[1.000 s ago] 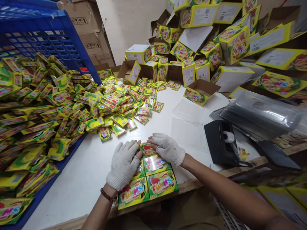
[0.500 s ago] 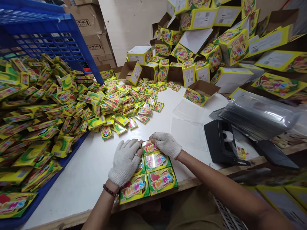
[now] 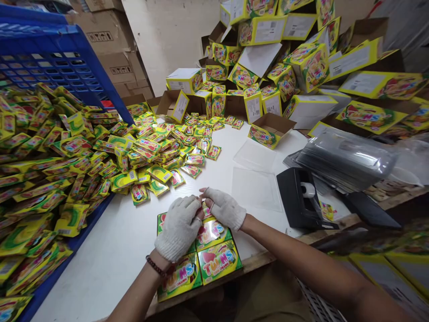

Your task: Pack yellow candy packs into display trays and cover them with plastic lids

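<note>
Flat yellow-green TWINS boxes [image 3: 219, 260] lie face up in a neat block at the table's front edge. My left hand [image 3: 177, 228], in a white knit glove with bare fingertips, rests over the block's left and middle part. My right hand [image 3: 226, 209], gloved the same way, is at the block's far right corner. The fingers of both hands are bent inward and their tips meet above the far row. Whatever is pinched there, if anything, is hidden. Part of a far box shows beneath my fingers.
Loose small TWINS packs [image 3: 147, 150] spill from a blue plastic crate [image 3: 100, 58] at left. Opened display cartons [image 3: 268, 129] pile up behind. To the right are clear plastic sheets [image 3: 256, 188], a black tape dispenser [image 3: 291, 197] and stacked clear plastic covers [image 3: 345, 156].
My fingertips have come together over the far row, where the hands had lain apart along its edges. The block's far left corner now shows. The whole view has shifted slightly.
</note>
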Demonstrator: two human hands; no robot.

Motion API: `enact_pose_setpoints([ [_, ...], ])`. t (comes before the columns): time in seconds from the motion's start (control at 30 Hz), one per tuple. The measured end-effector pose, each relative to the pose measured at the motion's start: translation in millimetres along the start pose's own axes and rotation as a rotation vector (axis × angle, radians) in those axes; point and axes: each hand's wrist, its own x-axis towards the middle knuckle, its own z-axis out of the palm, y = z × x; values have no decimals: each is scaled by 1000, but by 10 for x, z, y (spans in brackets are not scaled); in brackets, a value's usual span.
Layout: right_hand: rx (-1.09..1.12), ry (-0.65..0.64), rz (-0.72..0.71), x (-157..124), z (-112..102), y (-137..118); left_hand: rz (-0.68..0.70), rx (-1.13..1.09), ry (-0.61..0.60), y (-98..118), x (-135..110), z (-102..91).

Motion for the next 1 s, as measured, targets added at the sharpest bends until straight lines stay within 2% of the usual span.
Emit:
enact_pose_setpoints([
  [0.13,597,86,214,-13,-100,146,87,12,-57,122,129,44],
  [0.2,675,98,247,-59,-146,226,83,-8,-49,135,137,41],
  [0.3,545,77,183,-147,-173,318,50,-50,-20,142,145,20],
  [0.5,342,92,42,-175,-155,392,51,48,-53,192,257,53],
  [0.63,299,37,21,-148,-197,378,62,182,-88,208,288,55],
  [0.77,237,-16,-27,-204,-246,330,95,164,-82,220,275,26],
  [1.0,171,27,-41,-301,-219,367,88,146,-17,220,255,70],
])
